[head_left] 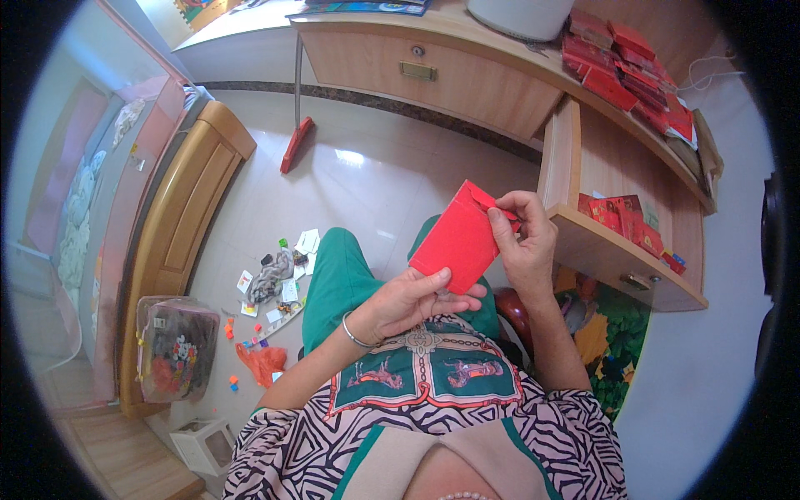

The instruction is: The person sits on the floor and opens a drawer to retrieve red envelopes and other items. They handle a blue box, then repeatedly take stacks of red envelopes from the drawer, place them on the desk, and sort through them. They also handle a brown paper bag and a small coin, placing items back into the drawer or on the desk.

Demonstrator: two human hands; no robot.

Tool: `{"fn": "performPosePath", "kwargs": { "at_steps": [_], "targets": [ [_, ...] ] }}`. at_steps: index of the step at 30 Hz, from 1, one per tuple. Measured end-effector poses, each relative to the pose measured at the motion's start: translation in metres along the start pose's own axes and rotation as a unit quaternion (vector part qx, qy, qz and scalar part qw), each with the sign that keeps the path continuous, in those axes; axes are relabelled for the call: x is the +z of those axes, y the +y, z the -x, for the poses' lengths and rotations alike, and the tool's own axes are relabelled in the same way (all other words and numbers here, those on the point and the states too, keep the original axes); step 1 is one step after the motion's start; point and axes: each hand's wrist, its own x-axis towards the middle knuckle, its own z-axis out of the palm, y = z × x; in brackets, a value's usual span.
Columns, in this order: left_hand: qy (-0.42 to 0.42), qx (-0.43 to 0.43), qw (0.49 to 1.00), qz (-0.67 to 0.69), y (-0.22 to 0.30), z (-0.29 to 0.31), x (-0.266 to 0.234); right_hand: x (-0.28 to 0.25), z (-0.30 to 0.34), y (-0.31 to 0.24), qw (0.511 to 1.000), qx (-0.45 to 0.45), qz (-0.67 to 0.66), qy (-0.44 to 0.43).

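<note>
A red paper envelope (457, 242) is held up in front of me, tilted, above my lap. My left hand (421, 302) grips its lower end, the thumb on the front face and the fingers behind. At the upper right end my right hand (527, 237) pinches the envelope's flap between thumb and fingers. Whether anything lies inside the envelope cannot be seen.
On the desk (492, 46) at the back right lies a pile of red envelopes (621, 71). More red packets (625, 221) lie in the open drawer (600, 229). Toys and cards (279, 275) litter the floor at left, beside a clear bag (177, 350).
</note>
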Motion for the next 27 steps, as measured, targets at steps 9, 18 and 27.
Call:
{"fn": "performPosePath", "kwargs": {
  "at_steps": [9,18,27],
  "targets": [
    [0.002,0.01,1.0,-0.005,-0.002,-0.0012,0.0026,-0.001,0.0,0.0015,0.999,0.0,-0.033,0.009],
    [0.003,0.018,1.0,-0.013,-0.002,-0.0014,0.0072,-0.0025,-0.001,-0.0004,1.0,0.0,0.001,0.005],
    [0.019,0.02,1.0,-0.007,-0.0056,-0.0008,0.0038,-0.0075,-0.0024,0.003,0.971,0.126,-0.198,-0.049]
  ]
}}
